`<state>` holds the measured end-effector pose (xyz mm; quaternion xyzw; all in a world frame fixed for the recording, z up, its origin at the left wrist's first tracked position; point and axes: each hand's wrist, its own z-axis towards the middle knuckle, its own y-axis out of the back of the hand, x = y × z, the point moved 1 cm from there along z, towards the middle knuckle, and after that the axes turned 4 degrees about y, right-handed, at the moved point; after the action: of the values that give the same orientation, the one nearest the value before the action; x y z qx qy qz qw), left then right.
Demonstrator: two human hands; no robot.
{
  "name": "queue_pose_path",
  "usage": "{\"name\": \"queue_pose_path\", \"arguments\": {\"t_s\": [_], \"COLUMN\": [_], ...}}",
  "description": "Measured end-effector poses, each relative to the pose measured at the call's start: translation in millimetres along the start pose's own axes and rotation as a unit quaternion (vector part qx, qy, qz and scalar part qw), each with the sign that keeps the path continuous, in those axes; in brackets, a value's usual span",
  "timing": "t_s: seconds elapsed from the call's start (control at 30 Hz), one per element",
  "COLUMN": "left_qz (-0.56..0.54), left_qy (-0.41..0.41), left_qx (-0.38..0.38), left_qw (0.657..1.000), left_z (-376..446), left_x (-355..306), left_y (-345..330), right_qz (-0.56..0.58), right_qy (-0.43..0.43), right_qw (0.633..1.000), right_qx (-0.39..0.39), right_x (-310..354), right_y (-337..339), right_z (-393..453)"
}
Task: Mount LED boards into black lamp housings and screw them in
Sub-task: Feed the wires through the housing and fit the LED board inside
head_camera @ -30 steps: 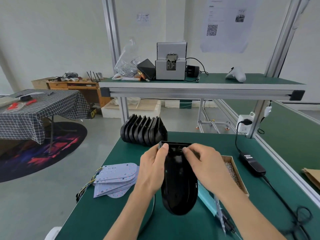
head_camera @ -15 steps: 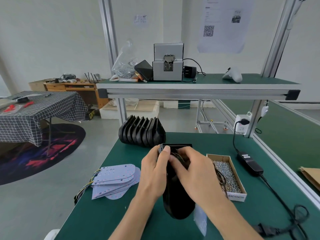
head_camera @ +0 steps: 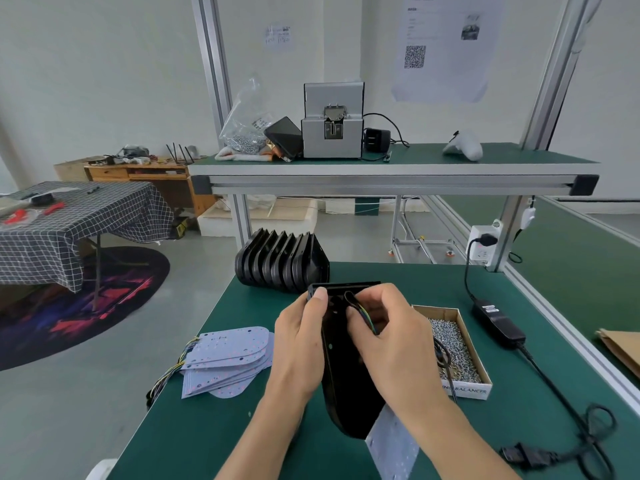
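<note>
Green bench matting (head_camera: 214,427) carries a black lamp housing (head_camera: 346,375), gripped at its left edge by the left hand (head_camera: 301,344). Coloured wires (head_camera: 367,315) are pinched by the right hand (head_camera: 391,337), which hides the housing's interior; an LED board (head_camera: 394,445) shows partly below the wrist.
</note>
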<state>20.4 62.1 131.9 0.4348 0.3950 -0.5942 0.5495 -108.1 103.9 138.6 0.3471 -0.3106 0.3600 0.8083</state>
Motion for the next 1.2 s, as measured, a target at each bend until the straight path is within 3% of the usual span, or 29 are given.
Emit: {"name": "queue_pose_path", "arguments": {"t_s": [0.17, 0.4, 0.57, 0.77, 0.9, 1.0, 1.2], "left_qz": [0.028, 0.068, 0.168, 0.100, 0.058, 0.037, 0.114], "left_qy": [-0.011, -0.005, -0.076, -0.055, -0.028, -0.025, -0.080], "left_qx": [-0.008, -0.036, -0.033, -0.016, -0.018, -0.002, -0.010], "left_qw": [1.000, 0.997, 0.982, 0.993, 0.998, 0.999, 0.990], "left_z": [1, -1, -1, -6, -5, -5, -7], "left_x": [1, 3, 0, -4, -4, -3, -7], "left_y": [0, -1, -1, -1, -2, -1, -5], "right_qz": [-0.065, -0.160, -0.211, -0.075, -0.014, -0.032, -0.068], "right_qy": [0.069, 0.095, 0.133, 0.032, 0.037, 0.077, 0.076], "right_qw": [0.995, 0.978, 0.962, 0.997, 0.998, 0.994, 0.993], "right_qx": [-0.001, 0.090, 0.112, 0.011, 0.058, 0.074, 0.059], "right_x": [3, 8, 13, 3, 1, -1, -2], "right_y": [1, -3, -2, 5, 7, 13, 6], "right_z": [-4, 2, 7, 10, 0, 4, 4]}}
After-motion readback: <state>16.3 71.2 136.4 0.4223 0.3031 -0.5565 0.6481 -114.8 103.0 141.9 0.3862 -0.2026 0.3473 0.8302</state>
